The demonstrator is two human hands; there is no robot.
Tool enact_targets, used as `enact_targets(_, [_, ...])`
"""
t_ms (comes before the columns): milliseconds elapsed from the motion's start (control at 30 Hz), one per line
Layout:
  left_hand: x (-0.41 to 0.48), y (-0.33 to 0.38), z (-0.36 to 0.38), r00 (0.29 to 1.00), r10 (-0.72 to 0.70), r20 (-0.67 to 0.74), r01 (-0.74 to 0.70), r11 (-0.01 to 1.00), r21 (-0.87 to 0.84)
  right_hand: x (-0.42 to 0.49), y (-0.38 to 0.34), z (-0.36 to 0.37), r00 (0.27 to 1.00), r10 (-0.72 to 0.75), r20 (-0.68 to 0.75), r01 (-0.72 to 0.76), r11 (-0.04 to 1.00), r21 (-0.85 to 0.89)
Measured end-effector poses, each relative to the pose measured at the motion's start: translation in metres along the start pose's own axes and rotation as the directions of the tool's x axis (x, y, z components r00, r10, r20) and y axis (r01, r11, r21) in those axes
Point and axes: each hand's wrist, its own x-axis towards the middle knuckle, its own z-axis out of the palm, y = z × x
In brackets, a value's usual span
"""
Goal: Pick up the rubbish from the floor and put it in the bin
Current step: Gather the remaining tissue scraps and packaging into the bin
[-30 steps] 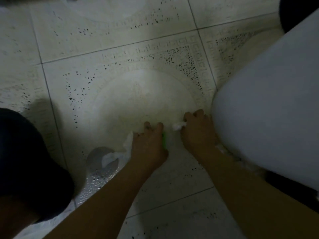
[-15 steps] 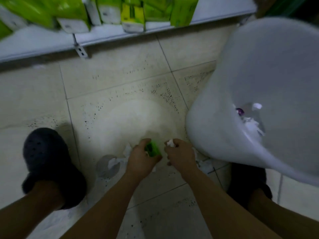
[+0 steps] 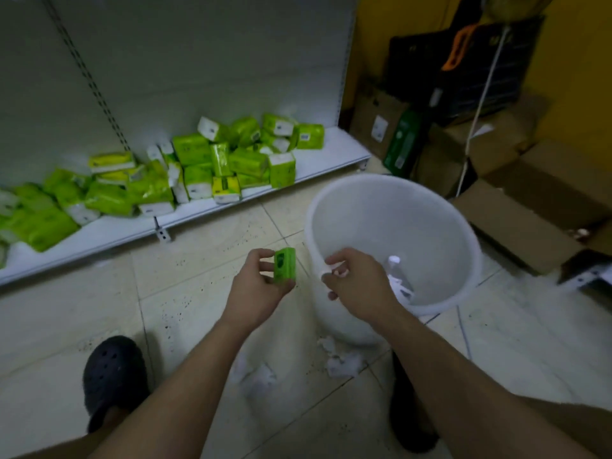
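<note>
1. At ten o'clock in the view, a low white shelf (image 3: 99,231) carries a loose heap of green tissue packs (image 3: 212,160).
2. At seven o'clock, a dark clog (image 3: 114,379) stands on the pale tiled floor (image 3: 66,309).
3. Near the centre, the left hand (image 3: 258,289) is raised off the floor with its fingers curled. Thumb and fingertips grip a small green packet (image 3: 284,265), held upright just outside the bin, at nine o'clock of its rim.
4. At six o'clock of the hands, rubbish lies on the floor: one crumpled tissue (image 3: 256,376) beside the left forearm, and a second tissue clump (image 3: 341,359) against the bin's foot.
5. At three o'clock of the left hand, the right hand (image 3: 361,286) hangs over the bin's near-left rim. Thumb and forefinger pinch a small white scrap (image 3: 334,270); the other fingers are bent loosely beneath.
6. The white bin (image 3: 430,226) stands right of centre, its mouth open, with white paper rubbish (image 3: 399,283) lying at the bottom.
7. At five o'clock, a second dark shoe (image 3: 409,415) sits just beside the bin's base, partly under the right forearm.
8. From two to three o'clock, cardboard boxes (image 3: 530,207) are stacked against a yellow wall (image 3: 576,77).
</note>
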Motion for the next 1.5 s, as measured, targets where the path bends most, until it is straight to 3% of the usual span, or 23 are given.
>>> enact_targets(167, [-0.002,0.051,0.02,0.984,0.172,0.038,-0.175,0.974,0.145,0.003,-0.004,-0.084,0.994,-0.097,-0.058,0.077,0.955,-0.285])
enact_targets(267, [0.003,0.07,0.043,0.965,0.246,0.095,-0.263,0.923,0.28,0.011,0.02,-0.11,0.998,-0.005,0.063,0.033,0.893,-0.45])
enact_targets(367, [0.01,0.083,0.067,0.947,0.251,0.202,-0.319,0.821,0.473,0.016,0.047,-0.111,0.992,0.097,0.077,-0.041,0.843,-0.537])
enact_targets(467, [0.012,0.088,0.076,0.94,0.23,0.252,-0.338,0.738,0.584,0.015,0.053,-0.105,0.997,0.074,0.029,-0.046,0.833,-0.551])
enact_targets(600, [0.007,0.08,0.065,0.927,0.259,0.27,-0.373,0.694,0.615,0.0,0.043,-0.089,0.996,-0.063,0.061,0.086,0.84,-0.536])
enact_targets(833, [-0.022,0.04,0.032,0.949,0.215,0.231,-0.305,0.813,0.496,-0.033,0.027,-0.045,0.972,-0.206,0.112,0.235,0.868,-0.438])
enact_targets(967, [-0.038,-0.012,0.013,0.971,0.117,0.211,-0.208,0.849,0.486,-0.036,0.037,-0.019,0.908,-0.079,0.413,0.303,0.803,-0.513])
enact_targets(1133, [-0.041,-0.083,-0.002,0.958,-0.158,0.239,0.012,0.856,0.517,-0.018,0.075,0.014,0.813,0.248,0.527,0.218,0.709,-0.67])
enact_targets(1233, [-0.034,-0.119,0.004,0.921,-0.279,0.273,0.093,0.835,0.542,-0.015,0.114,0.046,0.714,0.44,0.544,0.038,0.752,-0.658])
enact_targets(1333, [-0.024,-0.153,0.016,0.884,-0.368,0.289,0.15,0.808,0.57,-0.01,0.16,0.081,0.657,0.544,0.522,0.006,0.689,-0.725])
enact_targets(1500, [-0.01,-0.212,0.041,0.86,-0.453,0.237,0.176,0.698,0.694,0.001,0.223,0.126,0.656,0.593,0.467,-0.135,0.702,-0.699])
